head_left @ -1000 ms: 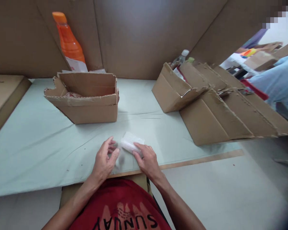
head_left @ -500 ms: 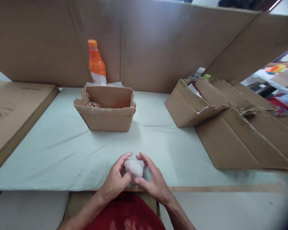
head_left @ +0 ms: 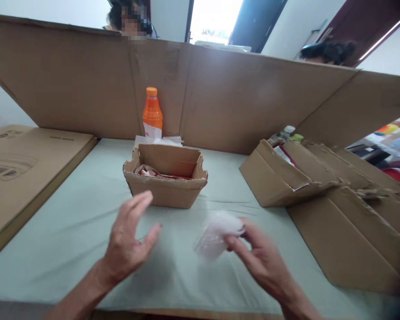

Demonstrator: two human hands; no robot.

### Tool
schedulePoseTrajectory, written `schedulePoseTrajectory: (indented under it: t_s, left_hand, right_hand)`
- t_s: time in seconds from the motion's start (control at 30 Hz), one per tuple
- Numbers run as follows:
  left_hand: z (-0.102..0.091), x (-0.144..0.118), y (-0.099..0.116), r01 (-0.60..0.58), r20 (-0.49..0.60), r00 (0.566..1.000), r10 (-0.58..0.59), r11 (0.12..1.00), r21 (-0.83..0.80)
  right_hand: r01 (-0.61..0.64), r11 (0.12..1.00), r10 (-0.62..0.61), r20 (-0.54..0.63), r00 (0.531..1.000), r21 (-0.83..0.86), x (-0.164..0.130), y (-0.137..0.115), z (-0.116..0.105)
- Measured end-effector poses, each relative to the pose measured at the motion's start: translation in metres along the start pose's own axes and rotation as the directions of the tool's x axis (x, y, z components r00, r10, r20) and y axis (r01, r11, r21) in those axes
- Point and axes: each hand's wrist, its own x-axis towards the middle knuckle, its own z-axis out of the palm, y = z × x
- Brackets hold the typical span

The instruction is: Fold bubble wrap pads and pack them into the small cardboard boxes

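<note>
My right hand (head_left: 253, 249) pinches a small whitish packet in clear plastic (head_left: 216, 235), smeared by motion, above the pale green tablecloth (head_left: 173, 284). Its contents are too blurred to name. To the left, my left hand (head_left: 130, 235) holds nothing; its fingers and thumb are spread. Just beyond that hand stands an open cardboard box (head_left: 166, 193), with some reddish and pale wrapped items (head_left: 150, 171) inside, partly hidden by the front wall.
An orange bottle (head_left: 152, 113) stands behind the box against a tall cardboard partition (head_left: 240, 98). On the right are several cut cardboard boxes (head_left: 346, 235); on the left lies a flat carton (head_left: 33, 169). People's heads (head_left: 330, 51) show beyond the partition.
My hands have parted and moved forward. The left hand has come off the packet and opened, while the right has carried it to the right. The camera view has tilted up.
</note>
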Motion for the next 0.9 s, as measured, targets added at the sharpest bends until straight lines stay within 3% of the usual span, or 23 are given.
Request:
schedulePoseTrajectory:
  t_s: [0.1,0.17,0.27,0.33,0.4,0.5,0.6,0.67,0.73,0.8,0.87,0.9]
  left_hand:
    - [-0.014,0.042,-0.032,-0.118,-0.113,0.984,0.139,0.978,0.172]
    - [-0.012,0.054,-0.046,-0.154,-0.103,0.979,0.178,0.967,0.202]
    - [-0.003,0.051,-0.056,-0.179,-0.071,0.979,0.194,0.969,0.169]
    - [0.001,0.043,-0.058,-0.189,-0.071,0.977,0.202,0.971,0.149]
    - [0.003,0.036,-0.059,-0.194,-0.076,0.976,0.205,0.972,0.133]
    - [0.004,0.034,-0.06,-0.195,-0.074,0.976,0.204,0.975,0.109]
    - [0.005,0.036,-0.062,-0.204,-0.057,0.976,0.21,0.974,0.101]
    - [0.003,0.036,-0.063,-0.208,-0.06,0.975,0.215,0.973,0.101]
    - [-0.002,0.032,-0.065,-0.17,-0.105,0.978,0.182,0.979,0.116]
    - [-0.009,0.024,-0.069,-0.048,-0.18,0.981,0.069,0.992,0.118]
    - [-0.014,0.012,-0.078,0.147,-0.202,0.97,-0.132,0.987,0.058]
    - [-0.014,0.006,-0.083,0.257,-0.176,0.952,-0.252,0.966,0.004]
  right_hand:
    - [0.156,0.979,-0.181,-0.209,0.961,-0.132,0.05,-0.021,-0.029]
    - [0.231,0.931,-0.302,-0.238,0.923,-0.282,0.09,-0.036,-0.035]
    - [0.306,0.805,-0.367,-0.021,0.93,-0.508,0.153,-0.05,-0.021]
    - [0.345,0.697,-0.284,0.2,0.938,-0.628,0.189,-0.049,0.003]
    - [0.39,0.616,-0.158,0.378,0.912,-0.684,0.215,-0.041,0.035]
    - [0.429,0.62,-0.011,0.539,0.842,-0.657,0.236,-0.023,0.082]
    - [0.37,0.719,0.059,0.583,0.811,-0.588,0.244,-0.012,0.106]
    - [0.332,0.789,0.068,0.611,0.788,-0.516,0.245,-0.013,0.098]
    - [0.324,0.845,0.013,0.623,0.782,-0.424,0.24,-0.018,0.071]
    - [0.298,0.882,-0.075,0.514,0.854,-0.366,0.223,-0.02,0.03]
    - [0.197,0.907,-0.103,0.258,0.961,-0.373,0.193,-0.014,-0.01]
    - [0.112,0.916,-0.072,0.117,0.991,-0.385,0.174,-0.007,-0.025]
